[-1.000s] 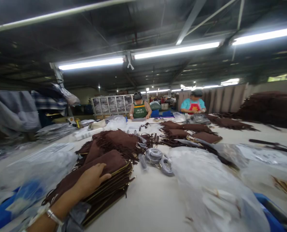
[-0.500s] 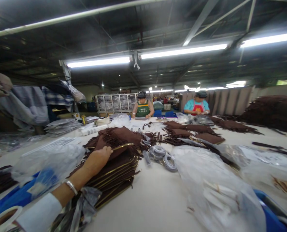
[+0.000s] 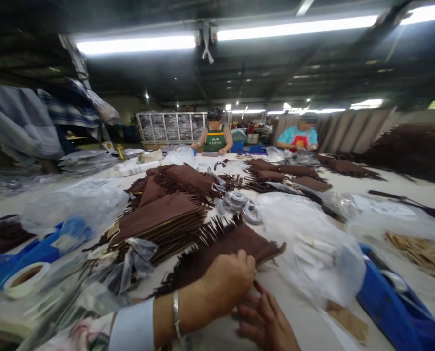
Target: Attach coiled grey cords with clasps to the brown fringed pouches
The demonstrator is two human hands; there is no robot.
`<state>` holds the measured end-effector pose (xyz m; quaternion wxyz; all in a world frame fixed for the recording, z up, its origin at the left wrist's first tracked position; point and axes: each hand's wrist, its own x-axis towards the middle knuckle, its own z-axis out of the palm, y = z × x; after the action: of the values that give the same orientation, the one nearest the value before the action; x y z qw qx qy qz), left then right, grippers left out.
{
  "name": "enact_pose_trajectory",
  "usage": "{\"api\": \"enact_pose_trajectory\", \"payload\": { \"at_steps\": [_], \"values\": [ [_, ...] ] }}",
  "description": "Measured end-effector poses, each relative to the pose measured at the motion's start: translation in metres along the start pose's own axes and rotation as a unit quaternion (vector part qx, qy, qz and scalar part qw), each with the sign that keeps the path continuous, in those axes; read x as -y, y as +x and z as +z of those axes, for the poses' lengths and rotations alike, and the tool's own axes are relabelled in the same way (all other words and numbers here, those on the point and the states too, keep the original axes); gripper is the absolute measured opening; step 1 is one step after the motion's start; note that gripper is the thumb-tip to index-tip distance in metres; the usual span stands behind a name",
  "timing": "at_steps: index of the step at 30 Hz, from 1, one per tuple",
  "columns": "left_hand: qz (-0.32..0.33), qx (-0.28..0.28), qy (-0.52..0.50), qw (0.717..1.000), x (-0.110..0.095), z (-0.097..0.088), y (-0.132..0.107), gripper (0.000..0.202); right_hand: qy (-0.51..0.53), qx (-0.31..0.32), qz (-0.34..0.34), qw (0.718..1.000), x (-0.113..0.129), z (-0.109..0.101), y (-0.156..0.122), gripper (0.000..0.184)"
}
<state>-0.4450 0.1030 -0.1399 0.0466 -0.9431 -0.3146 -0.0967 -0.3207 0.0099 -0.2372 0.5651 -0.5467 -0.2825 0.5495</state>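
A brown fringed suede pouch (image 3: 235,243) lies flat on the white table (image 3: 305,312) in front of me. My left hand (image 3: 227,282), with a silver bangle on its wrist, rests on the pouch's near edge with fingers curled over it. Just beneath and to the right, my right hand (image 3: 266,319) lies with fingers stretched out flat on the table, touching the pouch's near corner. To the left stands a stack of similar brown pouches (image 3: 159,222) with gold zips.
Clear plastic bags (image 3: 305,234) lie right of the pouch, a blue bag (image 3: 396,297) beyond them. A tape roll (image 3: 25,279) and more plastic sit at left. Grey cord coils (image 3: 241,204) lie mid-table. Two people (image 3: 214,136) work at the far end, with brown pouch piles (image 3: 411,151).
My left hand has left the stack and drawn one pouch onto the table in front of me. My right hand has come into view beside it. The view has tilted downward.
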Motion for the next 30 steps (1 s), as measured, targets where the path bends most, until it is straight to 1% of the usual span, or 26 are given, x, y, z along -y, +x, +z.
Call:
{"api": "enact_pose_trajectory", "payload": {
  "at_steps": [1,2,4,6,8,9,11,12,14,16,17,18,20,21,22,24,25,27,28,30],
  "values": [
    [0.02,0.011,-0.043,0.999,-0.007,0.017,-0.002,0.005,0.026,-0.002,0.012,1.0,-0.002,-0.003,0.006,0.075],
    [0.025,0.015,-0.08,0.996,-0.01,0.029,-0.007,0.005,0.033,-0.004,0.023,0.999,-0.004,-0.006,0.01,0.071],
    [-0.005,0.01,-0.131,0.991,-0.003,0.044,-0.024,0.013,0.012,-0.012,0.033,0.999,-0.006,-0.014,0.016,0.061],
    [-0.064,-0.008,-0.151,0.986,0.014,0.048,-0.048,0.024,0.007,-0.019,0.031,0.999,-0.004,-0.017,0.021,0.056],
    [-0.112,-0.023,-0.156,0.981,0.032,0.048,-0.074,0.027,0.001,-0.014,0.01,1.0,0.0,-0.014,0.03,0.053],
    [-0.125,-0.026,-0.155,0.98,0.041,0.049,-0.085,0.027,-0.005,-0.008,-0.001,1.0,0.002,-0.01,0.037,0.05],
    [-0.124,-0.02,-0.141,0.982,0.056,0.058,-0.1,0.03,-0.031,0.004,-0.023,0.999,0.009,-0.001,0.056,0.046],
    [-0.115,-0.017,-0.127,0.985,0.063,0.065,-0.104,0.033,-0.047,0.003,-0.032,0.998,0.013,0.004,0.066,0.044],
    [-0.099,-0.019,-0.101,0.99,0.077,0.082,-0.102,0.04,-0.082,-0.014,-0.05,0.995,0.021,0.009,0.084,0.037],
    [-0.091,-0.031,-0.093,0.991,0.09,0.097,-0.093,0.042,-0.133,-0.043,-0.078,0.987,0.028,0.01,0.088,0.035],
    [-0.088,-0.037,-0.096,0.991,0.095,0.101,-0.088,0.041,-0.157,-0.06,-0.095,0.981,0.03,0.009,0.084,0.037],
    [-0.082,-0.041,-0.102,0.991,0.099,0.103,-0.083,0.041,-0.19,-0.077,-0.117,0.972,0.03,0.009,0.075,0.039],
    [-0.073,-0.05,-0.113,0.99,0.102,0.1,-0.076,0.039,-0.288,-0.098,-0.159,0.939,0.025,0.01,0.047,0.04],
    [-0.071,-0.055,-0.117,0.989,0.101,0.096,-0.075,0.037,-0.365,-0.096,-0.18,0.908,0.019,0.013,0.032,0.036],
    [-0.072,-0.06,-0.124,0.988,0.098,0.092,-0.075,0.035,-0.43,-0.076,-0.197,0.878,0.011,0.018,0.017,0.033],
    [-0.09,-0.076,-0.162,0.98,0.087,0.082,-0.077,0.034,-0.517,-0.029,-0.25,0.818,-0.008,0.03,-0.005,0.028],
    [-0.105,-0.082,-0.192,0.972,0.08,0.078,-0.079,0.034,-0.542,-0.011,-0.276,0.794,-0.017,0.037,-0.012,0.025],
    [-0.139,-0.084,-0.252,0.954,0.067,0.075,-0.083,0.035,-0.581,-0.008,-0.313,0.752,-0.032,0.051,-0.017,0.02],
    [-0.151,-0.077,-0.269,0.948,0.061,0.076,-0.085,0.035,-0.594,-0.018,-0.318,0.738,-0.038,0.056,-0.017,0.019],
    [-0.154,-0.059,-0.261,0.951,0.053,0.082,-0.09,0.036,-0.604,-0.04,-0.318,0.73,-0.046,0.063,-0.013,0.016]
  ]
}}
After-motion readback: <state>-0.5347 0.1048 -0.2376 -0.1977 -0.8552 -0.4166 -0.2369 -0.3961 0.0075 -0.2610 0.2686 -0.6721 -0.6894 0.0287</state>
